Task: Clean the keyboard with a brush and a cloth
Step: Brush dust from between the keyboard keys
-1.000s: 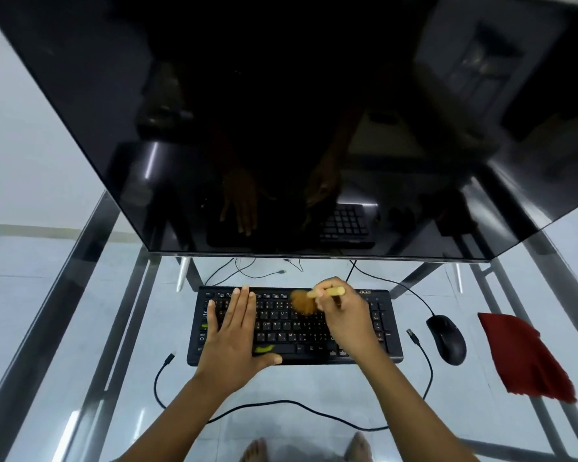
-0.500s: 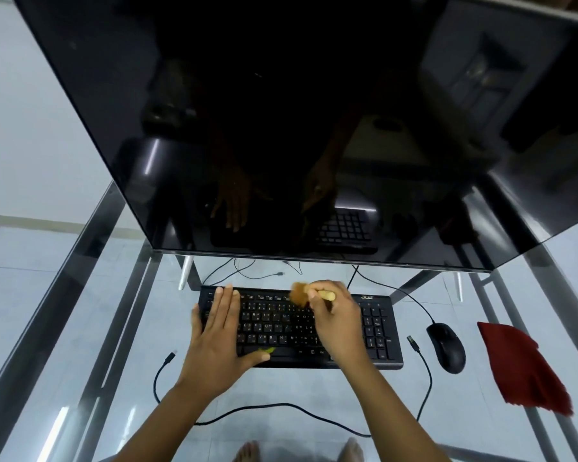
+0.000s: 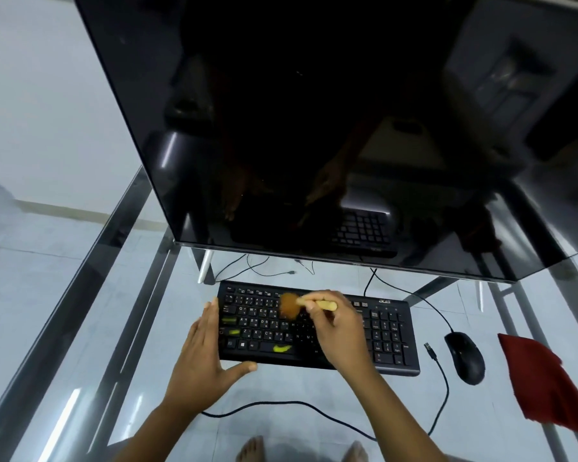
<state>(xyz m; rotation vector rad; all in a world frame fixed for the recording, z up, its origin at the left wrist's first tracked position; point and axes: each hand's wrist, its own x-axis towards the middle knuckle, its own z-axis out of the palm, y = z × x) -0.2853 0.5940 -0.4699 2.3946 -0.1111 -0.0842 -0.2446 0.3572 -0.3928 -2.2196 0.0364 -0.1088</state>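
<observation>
Your right hand [image 3: 339,331] is clamped on the brush [image 3: 301,305], its handle running left to right and its orange bristles pointing left onto the upper middle keys of the black keyboard [image 3: 391,341], which lies lengthwise across the glass table [image 3: 80,328]. Your left hand [image 3: 202,355], fingers apart, braces its left end. The red cloth [image 3: 544,378] lies well apart, nearer your right hand.

A home computer desk is suggested: a large dark monitor [image 3: 314,128] stands at the far edge of a glass tabletop [image 3: 80,328] on a metal frame, a tiled floor [image 3: 30,261] is seen through it, and bare feet [image 3: 252,448] below.
</observation>
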